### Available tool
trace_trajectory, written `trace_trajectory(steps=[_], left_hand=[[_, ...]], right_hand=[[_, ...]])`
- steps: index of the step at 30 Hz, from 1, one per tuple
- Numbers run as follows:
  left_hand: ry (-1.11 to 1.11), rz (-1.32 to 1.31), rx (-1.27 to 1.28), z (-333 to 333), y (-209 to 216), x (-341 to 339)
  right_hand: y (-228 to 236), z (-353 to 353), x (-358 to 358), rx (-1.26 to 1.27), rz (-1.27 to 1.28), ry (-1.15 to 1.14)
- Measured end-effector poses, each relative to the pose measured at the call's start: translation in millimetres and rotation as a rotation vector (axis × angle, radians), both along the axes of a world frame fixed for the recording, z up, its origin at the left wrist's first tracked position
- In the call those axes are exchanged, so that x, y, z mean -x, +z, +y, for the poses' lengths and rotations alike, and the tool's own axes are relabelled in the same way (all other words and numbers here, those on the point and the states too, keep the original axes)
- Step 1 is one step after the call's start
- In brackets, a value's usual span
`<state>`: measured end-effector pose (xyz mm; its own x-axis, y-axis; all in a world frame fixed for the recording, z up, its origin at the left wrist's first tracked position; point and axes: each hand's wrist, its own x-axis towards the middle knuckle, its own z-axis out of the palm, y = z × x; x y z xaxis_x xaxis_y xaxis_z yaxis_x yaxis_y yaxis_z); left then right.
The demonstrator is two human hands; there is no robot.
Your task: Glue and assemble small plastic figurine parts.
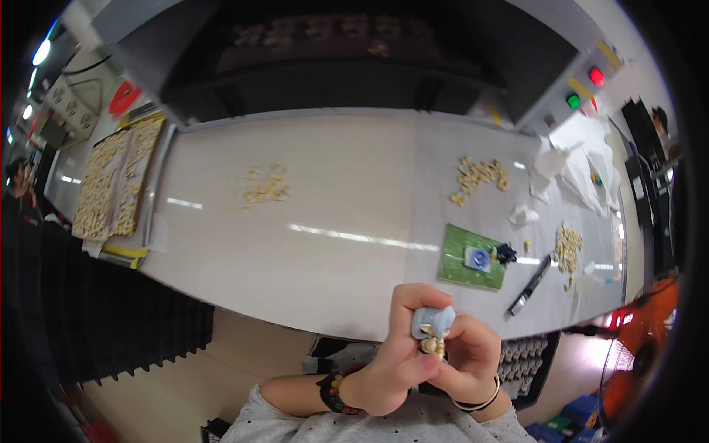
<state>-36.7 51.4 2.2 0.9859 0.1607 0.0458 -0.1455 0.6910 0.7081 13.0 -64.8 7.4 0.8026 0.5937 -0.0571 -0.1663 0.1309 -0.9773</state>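
Observation:
Close to my body, just past the near edge of the worktable, both hands are together around a small pale-blue molded piece [434,322]. Cream and yellow bits [431,345] show at its lower side; whether they are part of it or separate pieces I cannot tell. My left hand [395,362] grips the piece from the left between bent fingers and thumb. From the right, my right hand [473,358] closes on its lower end, fingers partly hidden. Beyond the hands lies a green mat [456,255] bearing a round blue item [480,258] and a dark crumpled-looking item [506,253].
A black pen-like tool [529,286] lies right of the mat. Small cream-yellow pieces form piles [484,177], [567,247] and a scatter [267,184]. A filled tray [118,181] stands left. White plastic bags [583,173] lie right. A dark machine [332,92] spans the back.

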Motion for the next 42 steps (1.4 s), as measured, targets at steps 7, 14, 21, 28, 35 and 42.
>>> trace_trajectory(steps=[7,14,21,28,35,42], left_hand=[[0.263,-0.187,-1.033,112,34,59],[0.634,0.152,-1.786,296,97,96],[0.540,0.651,-1.867,504,70,23],[0.118,0.630,-1.992,580,9,-169],[-0.794,0.058,-2.318,564,-39,-220],[0.293,0.176,-1.983,568,-33,-147]], right_hand=[[-22,21,4,-0.009,-0.023,-0.127],[-32,26,-4,0.195,-0.671,-0.141],[-57,30,7,0.345,-0.878,-0.227],[-65,16,5,0.570,-0.857,-0.309],[-46,43,12,0.500,-0.776,-0.296],[-36,44,16,0.476,-0.804,-0.211]])
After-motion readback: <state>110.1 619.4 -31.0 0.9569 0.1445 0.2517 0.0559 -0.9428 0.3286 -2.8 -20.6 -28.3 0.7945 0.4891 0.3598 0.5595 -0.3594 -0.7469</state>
